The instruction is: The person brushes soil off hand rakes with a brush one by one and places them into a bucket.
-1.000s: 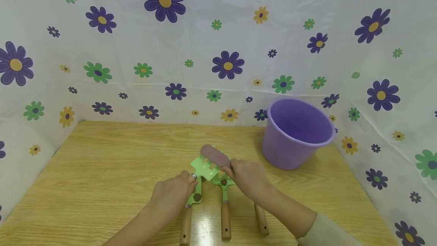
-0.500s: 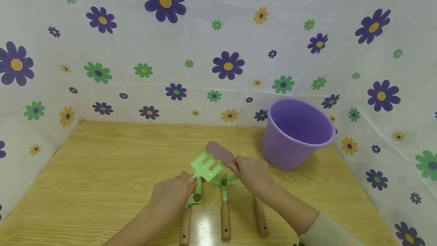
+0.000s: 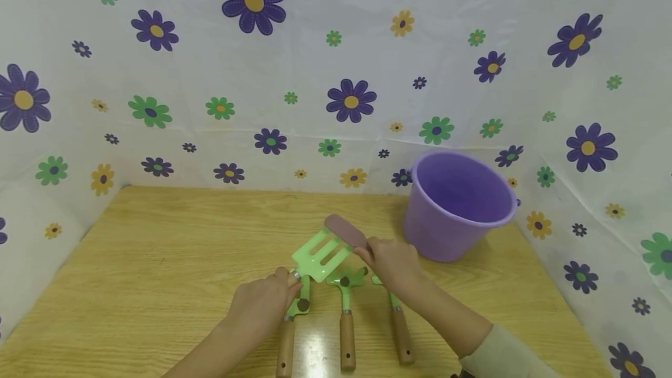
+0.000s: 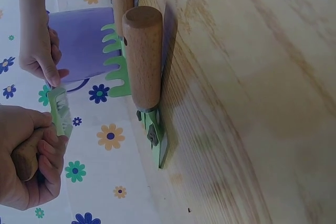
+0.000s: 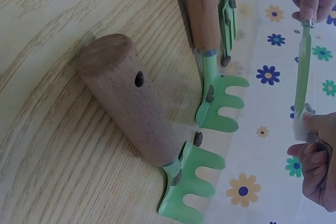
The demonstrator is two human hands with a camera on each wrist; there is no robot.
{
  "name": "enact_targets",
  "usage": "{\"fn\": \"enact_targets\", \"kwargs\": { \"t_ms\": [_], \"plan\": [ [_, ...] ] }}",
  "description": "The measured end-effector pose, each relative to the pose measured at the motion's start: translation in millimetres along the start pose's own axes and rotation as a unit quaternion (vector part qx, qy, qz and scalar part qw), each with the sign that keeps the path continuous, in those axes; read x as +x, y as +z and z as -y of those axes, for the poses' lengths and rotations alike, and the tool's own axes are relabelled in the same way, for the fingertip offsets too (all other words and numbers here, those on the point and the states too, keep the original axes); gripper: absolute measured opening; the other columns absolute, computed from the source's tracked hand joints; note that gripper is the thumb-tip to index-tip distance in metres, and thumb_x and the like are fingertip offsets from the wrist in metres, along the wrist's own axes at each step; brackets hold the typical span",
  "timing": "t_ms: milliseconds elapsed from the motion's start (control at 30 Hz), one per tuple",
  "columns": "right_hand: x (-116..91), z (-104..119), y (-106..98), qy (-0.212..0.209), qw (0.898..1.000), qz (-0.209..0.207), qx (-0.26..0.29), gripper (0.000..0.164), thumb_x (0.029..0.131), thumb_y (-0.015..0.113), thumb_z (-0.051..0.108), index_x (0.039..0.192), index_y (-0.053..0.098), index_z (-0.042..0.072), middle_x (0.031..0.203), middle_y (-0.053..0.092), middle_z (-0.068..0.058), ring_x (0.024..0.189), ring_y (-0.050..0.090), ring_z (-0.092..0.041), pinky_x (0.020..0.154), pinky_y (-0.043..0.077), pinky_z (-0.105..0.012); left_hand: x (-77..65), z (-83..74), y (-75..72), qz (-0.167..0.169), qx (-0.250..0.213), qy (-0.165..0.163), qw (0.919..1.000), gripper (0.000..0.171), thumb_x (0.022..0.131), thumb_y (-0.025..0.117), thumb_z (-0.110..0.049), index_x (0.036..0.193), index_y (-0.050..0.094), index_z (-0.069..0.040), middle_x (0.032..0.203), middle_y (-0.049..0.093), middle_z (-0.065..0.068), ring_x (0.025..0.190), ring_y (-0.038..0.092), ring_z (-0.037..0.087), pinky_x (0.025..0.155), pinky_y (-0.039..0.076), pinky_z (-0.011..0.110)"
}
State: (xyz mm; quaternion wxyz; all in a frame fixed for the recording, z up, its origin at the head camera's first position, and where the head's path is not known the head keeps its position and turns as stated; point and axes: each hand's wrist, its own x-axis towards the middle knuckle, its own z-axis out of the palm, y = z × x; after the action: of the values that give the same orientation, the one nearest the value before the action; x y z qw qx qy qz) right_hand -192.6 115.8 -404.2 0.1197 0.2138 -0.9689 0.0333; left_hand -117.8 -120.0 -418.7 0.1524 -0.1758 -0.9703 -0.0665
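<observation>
My left hand (image 3: 262, 302) grips the wooden handle (image 4: 26, 157) of a green garden hand fork (image 3: 313, 263), its broad tines pointing up and right. My right hand (image 3: 394, 264) holds a scrub brush (image 3: 345, 231) with a mauve back; white bristles (image 4: 63, 109) face the fork in the left wrist view. The brush lies across the tine ends and hides them. Below the hands, three green tools with wooden handles lie on the table: a narrow-bladed one (image 3: 286, 346), a hand rake (image 3: 347, 340) in the middle, and another toothed tool (image 5: 131, 108) partly under my right forearm.
A purple bucket (image 3: 438, 226) stands at the table's back right. Dark brown clumps (image 3: 303, 304) sit on the tools lying down. Flower-printed white sheeting (image 3: 294, 63) encloses the back and sides of the wooden table (image 3: 173, 238).
My right hand and the brush have slid up and right along the fork toward its tine ends, uncovering more of the slots. The left hand and fork have stayed nearly still.
</observation>
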Motion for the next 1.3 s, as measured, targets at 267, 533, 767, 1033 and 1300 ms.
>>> {"fn": "enact_targets", "kwargs": {
  "t_ms": [267,533,767,1033,1300],
  "plan": [
    [1,-8,-1,0.049,0.998,0.035,0.015,0.043,0.094,0.051,0.045,0.076,0.062,0.008,0.054,0.052,-0.002,0.045,0.053,-0.02,0.037,0.041,-0.03,-1.6,-0.2,-1.9,0.028,0.023,0.012,0.9993,0.034,0.092,0.062,-0.029,0.072,0.045,-0.009,0.059,0.034,-0.003,0.038,0.03,0.006,0.03,0.031,0.018],
    [0,-13,-3,0.061,0.998,0.031,0.016,0.043,0.094,0.052,0.045,0.079,0.063,0.006,0.051,0.05,-0.002,0.043,0.05,-0.017,0.036,0.04,-0.028,-1.5,-0.4,-1.0,0.02,-0.034,0.009,0.9992,0.028,0.093,0.062,-0.025,0.075,0.048,-0.008,0.055,0.035,-0.004,0.036,0.028,0.003,0.029,0.027,0.015],
    [0,-17,-8,0.089,0.993,0.028,0.073,0.042,0.094,0.052,0.045,0.07,0.056,0.01,0.055,0.05,0.0,0.049,0.051,-0.017,0.042,0.045,-0.031,1.3,0.2,-4.8,0.139,-0.311,-0.101,0.9347,0.036,0.1,0.047,-0.033,0.09,0.056,0.0,0.058,0.045,0.0,0.046,0.041,0.009,0.039,0.036,0.018],
    [-1,-9,-20,0.067,0.987,-0.027,0.142,0.039,0.093,0.056,0.041,0.084,0.065,0.005,0.056,0.052,0.001,0.048,0.048,-0.012,0.044,0.043,-0.027,2.5,15.0,-5.3,0.261,-0.603,-0.122,0.744,0.052,0.101,0.037,-0.043,0.1,0.055,0.005,0.063,0.045,-0.002,0.051,0.038,0.006,0.045,0.036,0.013],
    [0,-6,-32,0.056,0.984,-0.045,0.161,0.033,0.093,0.059,0.035,0.082,0.064,0.004,0.055,0.05,0.002,0.047,0.045,-0.011,0.043,0.042,-0.025,4.0,23.3,-1.6,0.336,-0.841,-0.141,0.4001,0.036,0.104,0.029,-0.037,0.094,0.05,-0.01,0.061,0.046,-0.012,0.048,0.043,-0.004,0.044,0.033,0.007]
  ]
}}
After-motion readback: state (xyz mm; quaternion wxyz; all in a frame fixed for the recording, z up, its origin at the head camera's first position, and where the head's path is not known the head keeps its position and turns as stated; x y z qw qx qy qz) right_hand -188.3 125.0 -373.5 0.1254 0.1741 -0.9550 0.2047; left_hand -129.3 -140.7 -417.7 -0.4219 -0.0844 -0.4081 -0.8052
